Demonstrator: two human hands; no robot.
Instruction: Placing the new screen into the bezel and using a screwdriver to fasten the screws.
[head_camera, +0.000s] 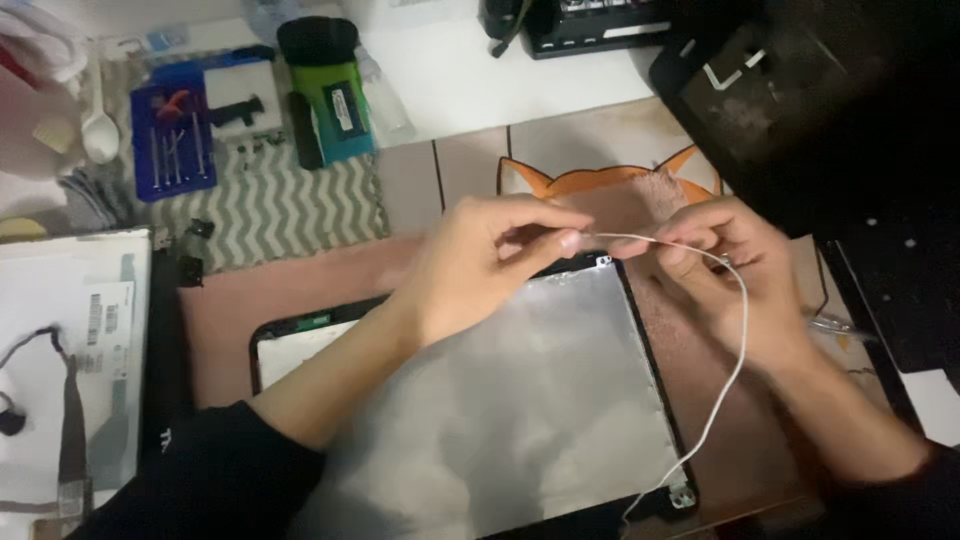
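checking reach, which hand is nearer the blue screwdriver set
Left. The left hand sits right of and below the blue screwdriver set; the right hand is farther right.

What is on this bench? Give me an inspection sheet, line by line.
Surface: pink mat on a tiled floor; a chevron cloth lies at upper left.
Job's things: thin white wire stretched between both hands over a silver lid panel in a black frame.
Clutter: blue screwdriver kit, green tool, white spoon, loose black parts on the cloth, orange cat-shaped mat.
Grips: left hand and right hand each pinch the wire.
Cables: the wire runs down to the panel's lower right corner; a flat black cable lies on the screen panel at left.
Surroundings: dark laptop base at upper right; white tabletop above.
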